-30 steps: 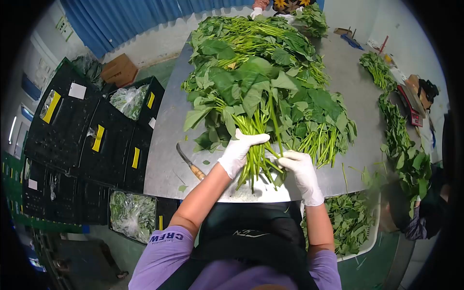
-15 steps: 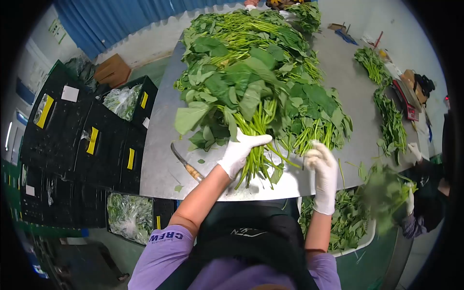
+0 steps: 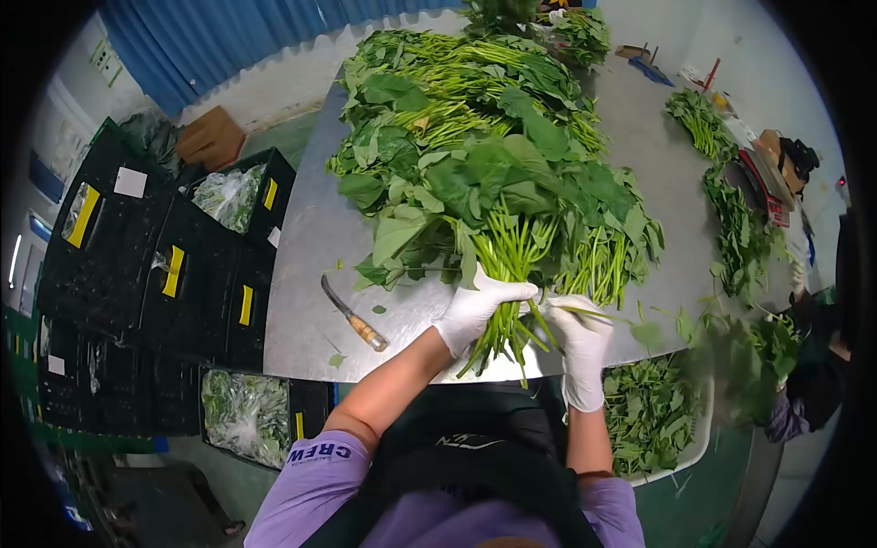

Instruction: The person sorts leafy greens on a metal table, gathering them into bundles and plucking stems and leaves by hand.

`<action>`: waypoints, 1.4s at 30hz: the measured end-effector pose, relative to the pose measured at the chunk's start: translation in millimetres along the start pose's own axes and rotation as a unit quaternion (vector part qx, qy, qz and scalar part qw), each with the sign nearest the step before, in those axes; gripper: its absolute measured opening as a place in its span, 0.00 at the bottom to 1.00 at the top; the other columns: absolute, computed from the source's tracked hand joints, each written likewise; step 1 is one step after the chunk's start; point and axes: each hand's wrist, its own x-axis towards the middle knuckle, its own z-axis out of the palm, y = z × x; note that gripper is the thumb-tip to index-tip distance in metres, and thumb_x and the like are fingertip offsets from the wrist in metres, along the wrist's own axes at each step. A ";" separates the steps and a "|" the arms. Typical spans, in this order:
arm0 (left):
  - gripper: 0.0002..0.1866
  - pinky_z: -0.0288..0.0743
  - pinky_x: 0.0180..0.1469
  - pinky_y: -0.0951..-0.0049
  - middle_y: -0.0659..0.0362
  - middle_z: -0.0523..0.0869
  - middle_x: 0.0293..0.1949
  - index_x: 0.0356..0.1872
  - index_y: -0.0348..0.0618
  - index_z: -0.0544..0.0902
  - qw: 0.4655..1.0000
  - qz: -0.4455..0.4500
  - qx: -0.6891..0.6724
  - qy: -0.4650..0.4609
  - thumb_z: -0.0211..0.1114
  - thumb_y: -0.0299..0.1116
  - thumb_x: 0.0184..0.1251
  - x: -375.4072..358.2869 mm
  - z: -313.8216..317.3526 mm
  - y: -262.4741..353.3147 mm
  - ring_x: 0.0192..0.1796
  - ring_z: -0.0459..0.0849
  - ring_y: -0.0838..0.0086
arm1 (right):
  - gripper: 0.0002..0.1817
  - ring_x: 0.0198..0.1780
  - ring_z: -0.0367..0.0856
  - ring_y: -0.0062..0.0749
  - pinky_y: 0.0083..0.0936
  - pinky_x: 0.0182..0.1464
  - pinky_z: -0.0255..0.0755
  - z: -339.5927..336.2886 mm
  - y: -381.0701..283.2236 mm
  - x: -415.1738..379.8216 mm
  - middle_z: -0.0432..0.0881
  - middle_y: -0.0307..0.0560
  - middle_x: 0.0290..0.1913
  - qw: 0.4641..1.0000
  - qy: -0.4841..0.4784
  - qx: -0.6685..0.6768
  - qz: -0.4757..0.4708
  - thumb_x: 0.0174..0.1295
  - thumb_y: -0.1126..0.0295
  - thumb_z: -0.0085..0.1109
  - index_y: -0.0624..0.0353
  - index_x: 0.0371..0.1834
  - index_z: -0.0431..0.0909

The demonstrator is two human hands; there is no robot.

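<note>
My left hand (image 3: 475,312), in a white glove, is wrapped round the stems of a bunch of leafy greens (image 3: 512,242). The bunch's leaves point away from me and its cut stem ends hang towards the table's front edge. Just right of those stems, my gloved right hand (image 3: 583,340) is closed in a pinch on a thin green stem (image 3: 589,313). To the left lies a curved sickle-like knife (image 3: 354,315) with a wooden handle, flat on the metal table and apart from both hands.
A large heap of greens (image 3: 457,78) covers the table's (image 3: 306,274) far middle. Below the front edge stands a white basket (image 3: 699,438) of leaves. Black crates (image 3: 110,265) are stacked at left. At right, a co-worker's sleeve (image 3: 787,418) shows beside blurred greens (image 3: 754,352).
My left hand and the bunch have shifted right and slightly towards me. My right hand has moved down and left, close to the stems. The co-worker's greens at right have moved.
</note>
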 end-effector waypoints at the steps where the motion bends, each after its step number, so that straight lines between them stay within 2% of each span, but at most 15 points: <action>1: 0.17 0.77 0.41 0.76 0.60 0.84 0.34 0.43 0.36 0.78 0.999 0.039 0.024 0.009 0.70 0.23 0.49 4.4 0.2 -3.1 0.35 0.82 0.76 | 0.08 0.33 0.78 0.24 0.15 0.34 0.70 -9.8 -11.7 -7.7 0.81 0.42 0.29 0.990 0.060 0.079 0.097 0.50 0.78 0.64 0.67 0.34 0.81; 3: 0.19 0.77 0.41 0.75 0.59 0.83 0.35 0.43 0.36 0.78 0.999 -0.036 -0.007 0.030 0.70 0.21 0.47 11.6 -13.3 5.8 0.34 0.82 0.76 | 0.17 0.38 0.78 0.26 0.16 0.37 0.73 -76.2 32.6 -9.1 0.80 0.44 0.33 0.952 0.155 0.266 0.006 0.52 0.74 0.64 0.66 0.45 0.76; 5: 0.13 0.76 0.26 0.77 0.58 0.81 0.28 0.35 0.37 0.78 0.998 0.016 -0.032 0.042 0.70 0.23 0.48 17.2 -24.9 6.9 0.24 0.80 0.76 | 0.27 0.41 0.78 0.27 0.17 0.39 0.76 -114.1 40.8 -6.9 0.79 0.46 0.38 0.819 0.184 0.539 -0.069 0.53 0.68 0.65 0.65 0.56 0.70; 8: 0.13 0.76 0.29 0.77 0.58 0.81 0.28 0.36 0.37 0.78 0.999 0.008 -0.024 0.038 0.71 0.23 0.48 14.1 -26.9 10.3 0.27 0.81 0.75 | 0.36 0.41 0.78 0.27 0.18 0.43 0.77 -89.6 20.9 -7.7 0.78 0.47 0.42 0.832 0.166 0.526 0.059 0.51 0.64 0.67 0.66 0.62 0.63; 10: 0.14 0.77 0.32 0.76 0.57 0.82 0.30 0.37 0.36 0.78 0.998 -0.003 -0.040 0.048 0.70 0.23 0.48 8.9 -23.0 3.7 0.30 0.81 0.75 | 0.37 0.57 0.71 0.30 0.22 0.52 0.71 -54.6 9.5 -3.8 0.73 0.54 0.57 0.988 0.014 0.079 0.131 0.59 0.49 0.56 0.62 0.66 0.60; 13: 0.16 0.77 0.34 0.76 0.60 0.82 0.32 0.41 0.38 0.78 0.997 -0.061 -0.055 0.012 0.69 0.20 0.48 2.0 -21.6 3.1 0.33 0.81 0.76 | 0.49 0.67 0.62 0.42 0.32 0.65 0.57 0.0 -9.2 0.3 0.64 0.57 0.65 0.967 -0.191 -0.154 0.072 0.53 0.37 0.55 0.64 0.68 0.55; 17: 0.10 0.75 0.33 0.77 0.61 0.82 0.30 0.36 0.39 0.80 0.993 0.016 -0.088 0.075 0.68 0.23 0.51 -0.8 -22.3 -10.9 0.30 0.81 0.77 | 0.35 0.54 0.74 0.34 0.27 0.56 0.67 67.5 20.2 -6.6 0.75 0.52 0.54 0.959 -0.274 -0.042 0.063 0.52 0.68 0.64 0.66 0.63 0.61; 20: 0.12 0.74 0.38 0.77 0.62 0.81 0.33 0.40 0.39 0.79 0.992 0.026 -0.058 0.106 0.67 0.24 0.52 -7.0 -31.1 -4.7 0.34 0.80 0.78 | 0.31 0.47 0.76 0.28 0.22 0.51 0.70 78.4 15.8 -1.8 0.77 0.47 0.48 0.907 -0.329 0.101 0.242 0.48 0.73 0.68 0.66 0.57 0.67; 29: 0.23 0.74 0.46 0.74 0.59 0.80 0.45 0.54 0.39 0.70 1.000 0.004 -0.005 -0.019 0.66 0.32 0.59 -18.2 -78.0 16.9 0.44 0.78 0.76 | 0.12 0.31 0.77 0.21 0.18 0.33 0.73 93.7 -0.6 6.0 0.79 0.40 0.32 0.900 -0.303 0.141 0.280 0.50 0.78 0.61 0.64 0.39 0.77; 33: 0.20 0.75 0.47 0.77 0.57 0.82 0.40 0.51 0.36 0.72 0.963 0.096 0.252 0.009 0.64 0.28 0.58 -43.0 -96.5 32.8 0.41 0.81 0.77 | 0.12 0.25 0.76 0.21 0.19 0.28 0.72 98.3 -12.4 19.0 0.79 0.40 0.27 0.914 -0.271 0.122 0.276 0.51 0.77 0.61 0.65 0.40 0.78; 35: 0.21 0.74 0.49 0.67 0.55 0.81 0.45 0.47 0.42 0.77 0.730 0.319 0.597 0.092 0.68 0.28 0.49 -56.2 -107.8 43.3 0.47 0.82 0.64 | 0.11 0.25 0.76 0.21 0.20 0.28 0.72 101.5 -9.4 23.1 0.79 0.40 0.27 0.919 -0.284 0.121 0.246 0.51 0.77 0.61 0.65 0.39 0.78; 37: 0.21 0.74 0.49 0.64 0.56 0.80 0.49 0.48 0.46 0.77 0.477 0.548 0.682 0.089 0.67 0.30 0.49 -55.9 -113.5 53.8 0.51 0.80 0.60 | 0.11 0.26 0.76 0.21 0.19 0.29 0.72 111.0 -15.5 21.6 0.79 0.40 0.29 0.921 -0.298 0.096 0.231 0.49 0.77 0.61 0.66 0.37 0.78; 39: 0.22 0.56 0.65 0.63 0.60 0.74 0.59 0.56 0.55 0.74 0.299 0.566 0.768 0.030 0.57 0.34 0.58 -60.2 -118.9 70.4 0.63 0.70 0.65 | 0.11 0.27 0.76 0.21 0.19 0.31 0.72 122.3 -24.5 15.7 0.79 0.40 0.29 0.895 -0.365 0.094 0.238 0.49 0.77 0.61 0.66 0.37 0.77; 41: 0.23 0.45 0.70 0.63 0.63 0.73 0.60 0.59 0.60 0.71 0.224 0.561 0.797 0.011 0.54 0.37 0.61 -55.1 -126.5 87.1 0.66 0.67 0.67 | 0.14 0.32 0.75 0.20 0.21 0.37 0.71 136.0 -29.5 4.1 0.79 0.41 0.31 0.879 -0.446 0.031 0.163 0.46 0.74 0.61 0.65 0.39 0.76; 42: 0.27 0.43 0.70 0.66 0.65 0.68 0.65 0.64 0.62 0.67 0.250 0.553 0.794 -0.030 0.52 0.39 0.59 -63.0 -124.3 100.4 0.67 0.64 0.72 | 0.15 0.32 0.75 0.20 0.20 0.37 0.71 143.6 -32.7 1.1 0.79 0.40 0.31 0.873 -0.475 0.030 0.106 0.46 0.73 0.61 0.64 0.39 0.76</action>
